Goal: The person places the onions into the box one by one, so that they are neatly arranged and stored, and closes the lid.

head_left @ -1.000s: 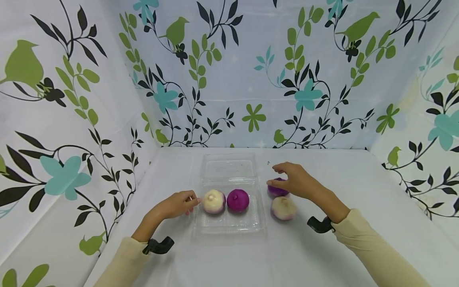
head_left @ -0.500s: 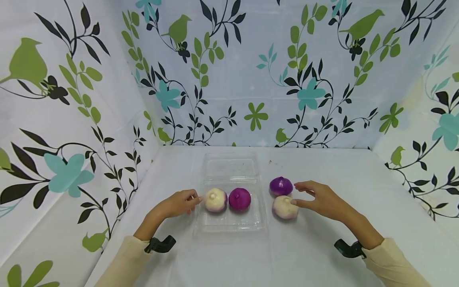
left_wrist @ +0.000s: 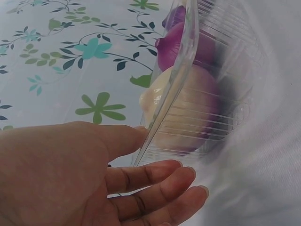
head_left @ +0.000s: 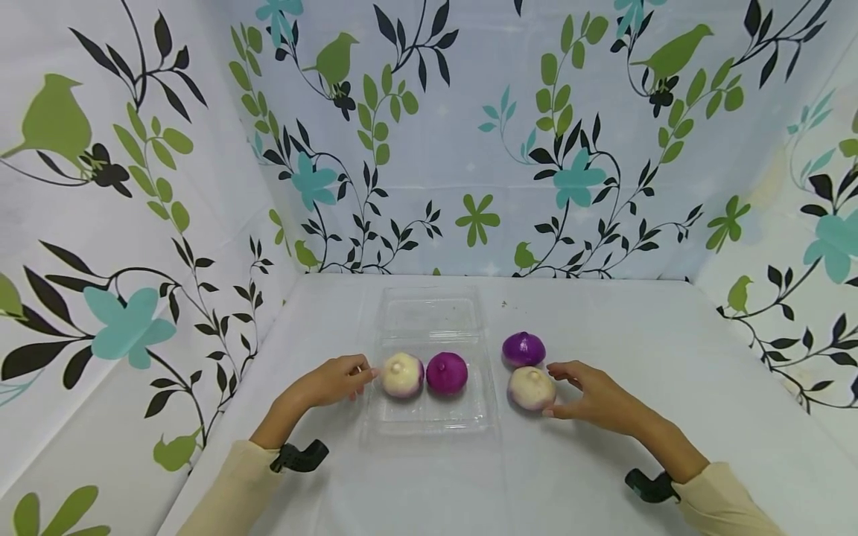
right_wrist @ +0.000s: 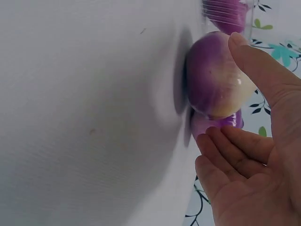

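Observation:
In a clear plastic clamshell box (head_left: pixel 429 422) sit a cream-topped turnip (head_left: pixel 402 375) and a purple-topped one (head_left: pixel 446 374), side by side. My left hand (head_left: pixel 342 381) is at the box's left edge, its thumb against the rim (left_wrist: pixel 165 113) and its fingers loosely bent outside the wall. To the right of the box, another cream-topped turnip (head_left: pixel 532 388) lies on the table, purple underneath. My right hand (head_left: pixel 596 398) is spread at its right side, thumb near and fingers beyond; whether they touch it I cannot tell. Just behind it rests a second purple-topped turnip (head_left: pixel 523 349).
The box's lid (head_left: pixel 429 311) lies folded back toward the rear of the white-covered table (head_left: pixel 603 313). A patterned cloth (head_left: pixel 429 149) hangs behind and on both sides. Each wrist carries a dark camera mount (head_left: pixel 299 455).
My right hand has drawn back from the rear purple-topped turnip, then moved beside the nearer cream-topped one and a little toward me. The left hand stays at the box edge.

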Tool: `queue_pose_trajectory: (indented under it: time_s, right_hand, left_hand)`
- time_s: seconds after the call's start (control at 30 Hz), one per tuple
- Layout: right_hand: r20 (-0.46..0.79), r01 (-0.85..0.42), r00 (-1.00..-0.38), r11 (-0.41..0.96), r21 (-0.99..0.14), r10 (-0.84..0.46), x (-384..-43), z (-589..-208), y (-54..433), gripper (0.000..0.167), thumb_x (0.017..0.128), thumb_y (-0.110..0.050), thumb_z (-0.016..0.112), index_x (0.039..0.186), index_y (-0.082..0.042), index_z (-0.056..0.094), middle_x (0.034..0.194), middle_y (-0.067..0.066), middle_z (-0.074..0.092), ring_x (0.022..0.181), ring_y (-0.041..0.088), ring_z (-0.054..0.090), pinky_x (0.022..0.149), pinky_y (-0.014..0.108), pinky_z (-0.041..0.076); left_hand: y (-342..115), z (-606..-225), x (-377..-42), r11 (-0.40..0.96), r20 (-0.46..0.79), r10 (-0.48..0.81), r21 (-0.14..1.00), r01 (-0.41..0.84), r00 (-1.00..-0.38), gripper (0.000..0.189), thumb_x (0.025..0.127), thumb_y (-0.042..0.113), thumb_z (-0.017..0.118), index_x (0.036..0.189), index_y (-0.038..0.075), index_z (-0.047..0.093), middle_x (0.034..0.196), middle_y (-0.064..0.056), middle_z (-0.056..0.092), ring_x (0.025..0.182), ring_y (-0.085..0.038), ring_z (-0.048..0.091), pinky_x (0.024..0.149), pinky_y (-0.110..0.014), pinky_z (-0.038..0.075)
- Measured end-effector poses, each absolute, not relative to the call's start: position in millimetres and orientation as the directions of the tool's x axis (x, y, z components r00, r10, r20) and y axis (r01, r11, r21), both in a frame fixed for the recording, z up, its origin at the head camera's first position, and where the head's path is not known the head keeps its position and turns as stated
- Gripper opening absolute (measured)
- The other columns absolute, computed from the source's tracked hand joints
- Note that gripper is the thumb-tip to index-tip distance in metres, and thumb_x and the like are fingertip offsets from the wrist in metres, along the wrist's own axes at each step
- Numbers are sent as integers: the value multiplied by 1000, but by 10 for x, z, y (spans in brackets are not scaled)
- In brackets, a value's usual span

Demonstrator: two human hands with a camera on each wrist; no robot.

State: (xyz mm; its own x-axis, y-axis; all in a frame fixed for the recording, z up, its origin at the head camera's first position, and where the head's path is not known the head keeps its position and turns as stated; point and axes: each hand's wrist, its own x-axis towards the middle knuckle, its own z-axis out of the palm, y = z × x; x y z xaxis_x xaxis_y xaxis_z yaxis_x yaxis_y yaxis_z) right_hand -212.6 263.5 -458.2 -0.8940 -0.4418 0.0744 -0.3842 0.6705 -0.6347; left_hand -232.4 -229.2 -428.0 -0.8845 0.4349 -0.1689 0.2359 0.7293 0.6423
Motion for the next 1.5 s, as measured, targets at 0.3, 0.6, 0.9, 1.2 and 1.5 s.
queue_pose_trajectory:
  time_s: [0.3,0.6,0.9,1.2,1.5]
  right_hand:
    - [84,-404,-882,652,-641,-464,-2167,-4696,2597,81,86,-42,88,144,4,56,144,20,61,130,42,59,108,53,47]
    - [90,-396,-886,641,-658,-455,-2171,-4720,2589,76,88,-38,88,143,4,57,143,20,61,131,44,59,108,52,47]
    - [88,-379,-892,626,-681,-444,-2153,-4714,2577,73,88,-39,87,142,2,59,142,18,62,132,43,58,109,51,47]
    - [124,-407,-890,642,-649,-439,-2142,-4610,2541,73,90,-42,85,143,0,59,141,16,64,130,40,60,108,53,47]
    - [146,-413,-895,660,-628,-421,-2166,-4452,2503,73,88,-43,86,142,-1,60,140,16,64,130,41,61,107,54,49]
  left_hand:
    - [-2281,-4291,-2322,729,-175,420,650,216,-891,33,111,33,56,102,3,64,87,-11,67,76,-23,65,68,-36,48]
    - [-2288,-4285,-2323,728,-169,422,649,222,-891,32,111,33,56,102,3,64,87,-11,68,75,-22,65,69,-36,49]
    - [-2297,-4263,-2303,723,-160,442,647,245,-883,33,111,34,54,103,3,64,87,-11,68,75,-22,65,68,-33,49]
    - [-2299,-4289,-2331,738,-174,425,635,228,-889,34,111,36,54,103,5,64,87,-10,69,75,-21,66,68,-32,48]
    - [-2293,-4288,-2321,728,-172,415,652,212,-893,32,111,33,56,101,4,64,86,-11,67,75,-22,64,69,-36,47]
